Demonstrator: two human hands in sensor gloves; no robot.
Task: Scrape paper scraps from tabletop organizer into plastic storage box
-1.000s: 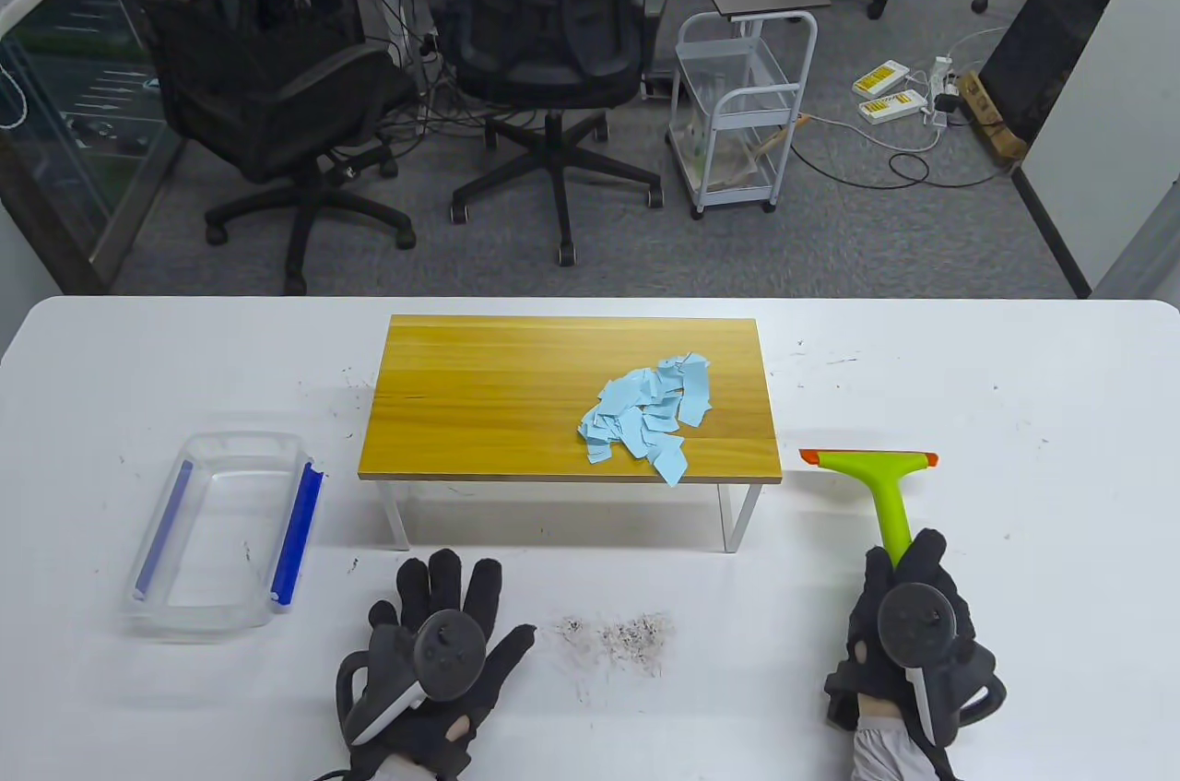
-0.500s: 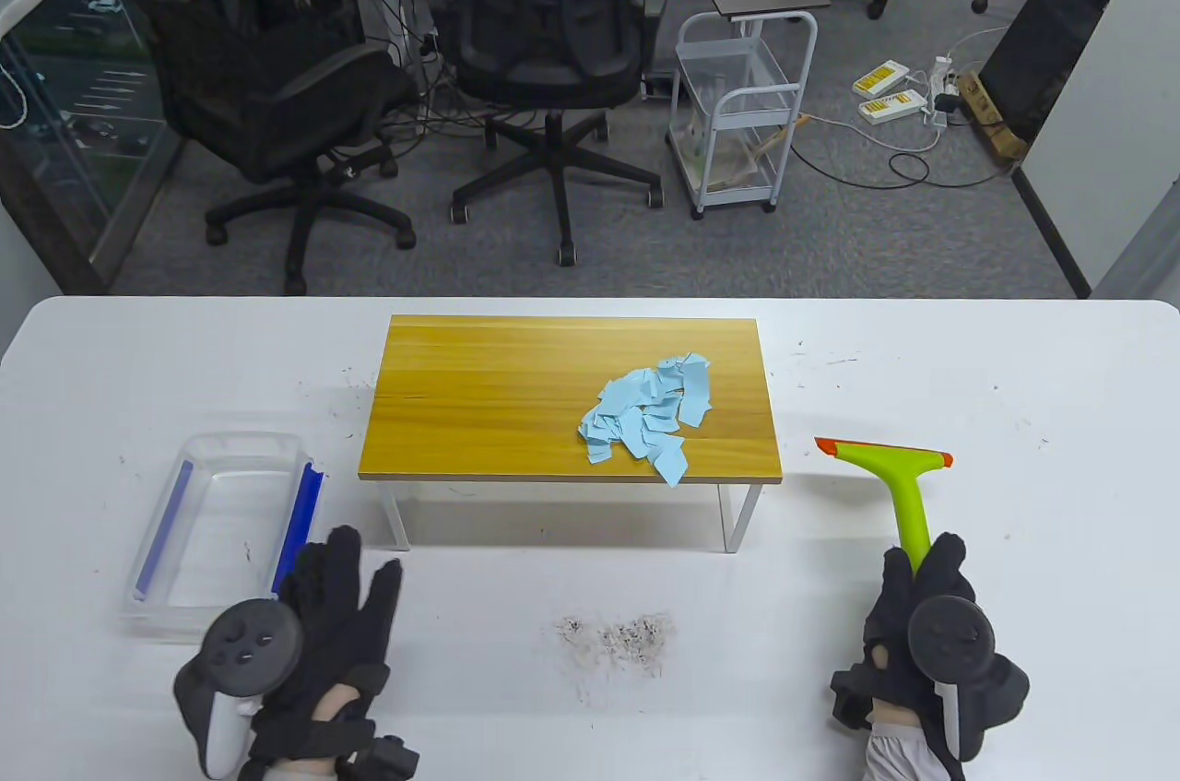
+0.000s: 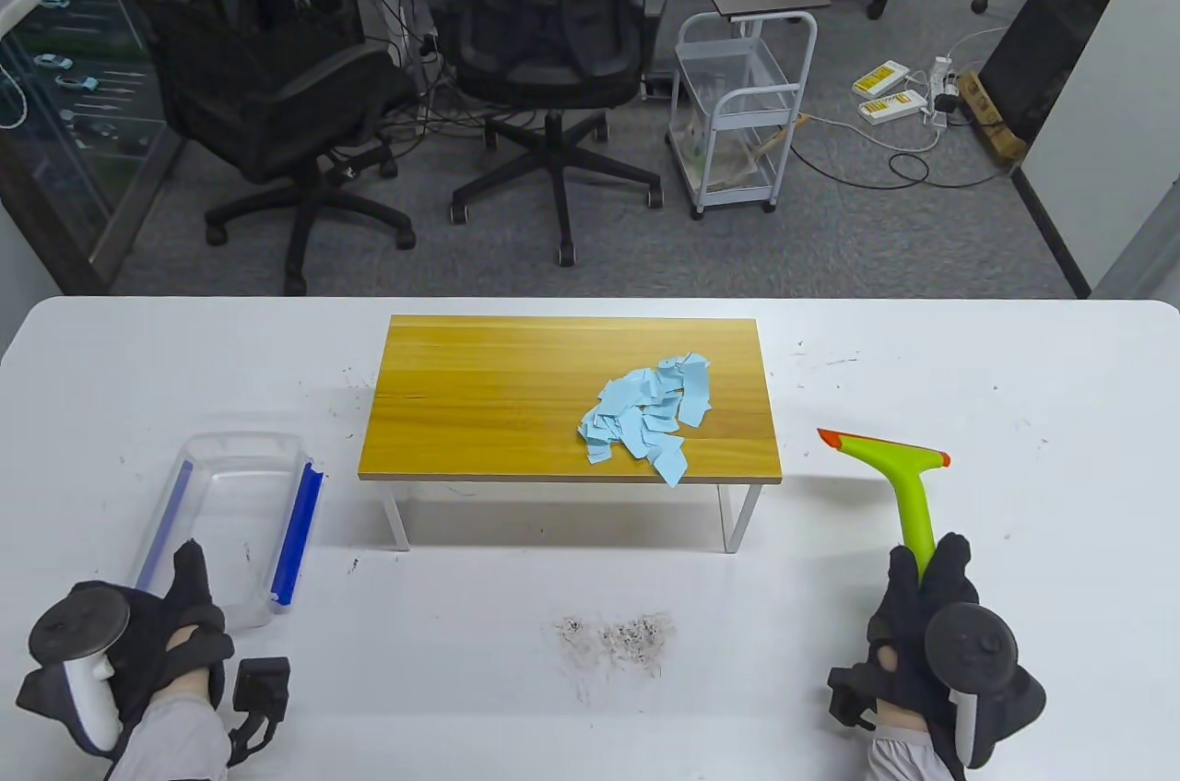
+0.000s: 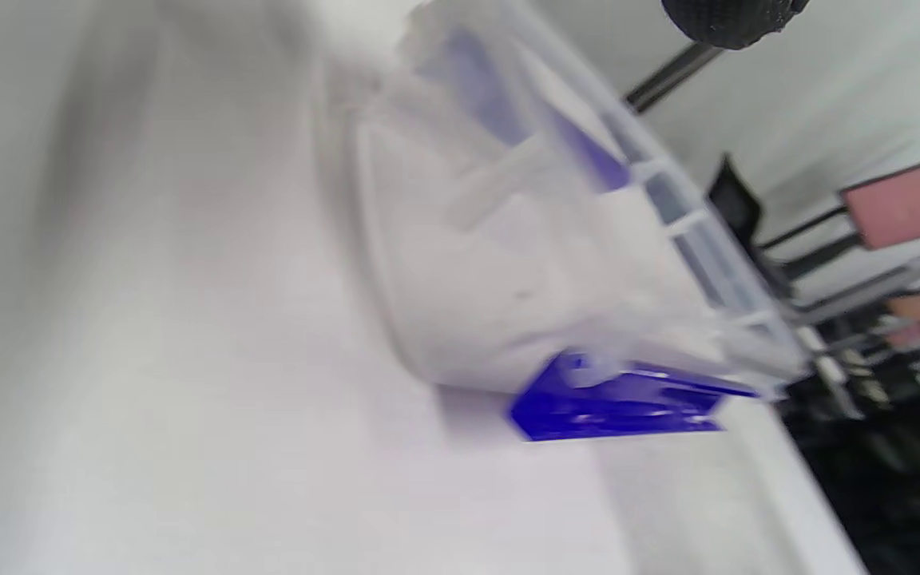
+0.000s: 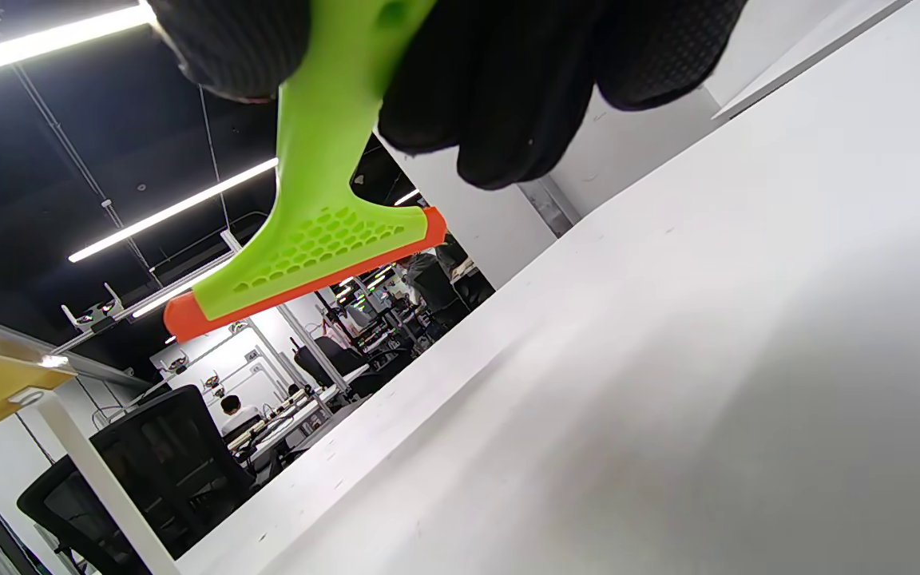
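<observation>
Gripping the green scraper (image 3: 902, 486) by its handle, the right hand (image 3: 931, 624) holds it clear of the table (image 3: 1014, 375), orange blade toward 12 o'clock. At 9 o'clock from it stands the wooden organizer (image 3: 516, 394), blue paper scraps (image 3: 650, 417) heaped on its right half. The left hand (image 3: 166, 633) meets the clear storage box (image 3: 230, 523) at its near end; its grip cannot be told.

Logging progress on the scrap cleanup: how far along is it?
Early. Done: the right hand grips the green scraper, lifted off the table. In hand: the left hand is at the plastic box; contact unclear. Left: all blue paper scraps still lie on the wooden organizer; none in the box.
</observation>
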